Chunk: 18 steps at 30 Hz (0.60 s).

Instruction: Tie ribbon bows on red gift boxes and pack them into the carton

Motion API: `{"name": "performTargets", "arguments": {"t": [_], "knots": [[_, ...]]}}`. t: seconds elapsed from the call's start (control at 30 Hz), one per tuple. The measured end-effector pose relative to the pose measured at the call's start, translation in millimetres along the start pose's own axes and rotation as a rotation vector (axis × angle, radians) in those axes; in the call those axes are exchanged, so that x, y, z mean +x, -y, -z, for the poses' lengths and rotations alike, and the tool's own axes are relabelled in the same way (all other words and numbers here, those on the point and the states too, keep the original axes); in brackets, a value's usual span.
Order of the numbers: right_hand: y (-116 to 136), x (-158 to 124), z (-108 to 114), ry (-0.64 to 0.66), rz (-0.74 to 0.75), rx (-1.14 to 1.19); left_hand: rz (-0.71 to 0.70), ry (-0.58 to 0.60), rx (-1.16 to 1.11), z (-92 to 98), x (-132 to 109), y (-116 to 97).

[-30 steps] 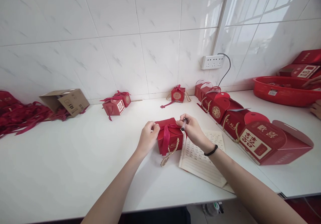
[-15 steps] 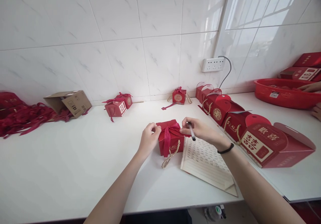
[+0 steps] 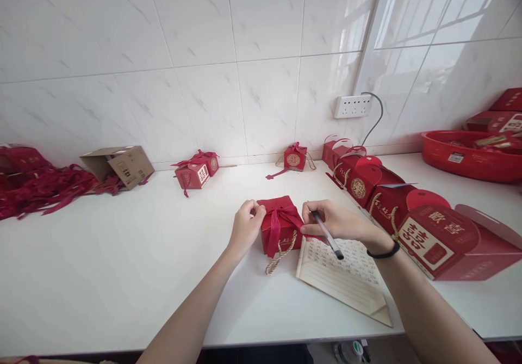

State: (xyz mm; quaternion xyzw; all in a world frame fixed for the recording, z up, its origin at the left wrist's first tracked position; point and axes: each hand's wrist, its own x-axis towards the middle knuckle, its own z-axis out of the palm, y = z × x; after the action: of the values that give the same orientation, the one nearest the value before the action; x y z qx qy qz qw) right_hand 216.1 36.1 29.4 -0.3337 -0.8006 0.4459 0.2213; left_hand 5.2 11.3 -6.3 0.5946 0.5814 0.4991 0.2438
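A red gift box [image 3: 281,232] sits on the white table, with a dark red ribbon [image 3: 281,215] tied in a bow over its top. A twisted gold cord [image 3: 281,255] hangs down its front. At the box's left upper edge, my left hand [image 3: 247,225] is closed, pinching the ribbon's left side. My right hand [image 3: 332,222] pinches the ribbon's other side at the right, and a pen [image 3: 328,236] is also held between its fingers. Under that hand lies an open notebook [image 3: 342,277] with rows of handwriting, partly covered by the hand.
Several red boxes [image 3: 424,239] line the right side. A red basin [image 3: 448,160] with items in it stands farther right. Against the wall are small ribboned boxes [image 3: 193,176], another box [image 3: 294,160] and a cardboard box [image 3: 128,168]. Loose ribbons [image 3: 53,190] heap at left.
My right hand has shifted right and slightly down, away from the bow, and the pen has swung into fuller view. Another person's hands have left the red basin. The view has turned slightly left.
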Motion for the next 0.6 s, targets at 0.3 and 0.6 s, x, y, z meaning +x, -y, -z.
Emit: {"name": "performTargets", "arguments": {"t": [0.3, 0.6], "knots": [[-13.6, 0.9, 6.3, 0.077, -0.117, -0.073, 0.001, 0.011, -0.024, 1.0, -0.4, 1.3], [4.8, 0.1, 4.3, -0.264, -0.096, -0.009, -0.004, -0.008, -0.034, -0.2, 0.4, 3.4]]}}
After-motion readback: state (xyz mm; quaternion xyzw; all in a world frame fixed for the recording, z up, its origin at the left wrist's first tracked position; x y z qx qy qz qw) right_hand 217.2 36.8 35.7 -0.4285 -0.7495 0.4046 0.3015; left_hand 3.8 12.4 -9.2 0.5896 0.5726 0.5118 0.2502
